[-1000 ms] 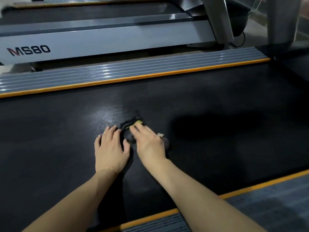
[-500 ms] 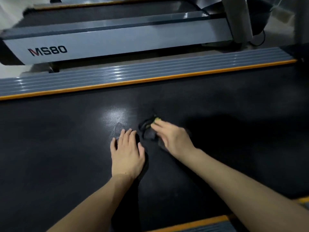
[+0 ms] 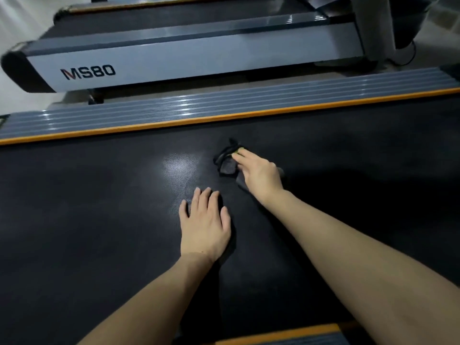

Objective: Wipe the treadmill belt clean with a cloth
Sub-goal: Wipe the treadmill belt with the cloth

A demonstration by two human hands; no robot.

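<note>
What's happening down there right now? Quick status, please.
Right hand presses the cloth flat on the belt. Left hand flat on belt, holding nothing. Nothing in the way.

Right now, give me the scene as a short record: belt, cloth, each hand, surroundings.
belt: black, textured, light glare near its middle
cloth: dark, bunched, a yellow-green bit showing; lies on the belt
right hand: on the cloth, fingers extended, pressing it to the belt
left hand: flat on the belt, nearer than the cloth, not touching it
side rail: grey, ribbed, orange edge, beyond the belt
second treadmill: behind the rail, marked MS80
</note>
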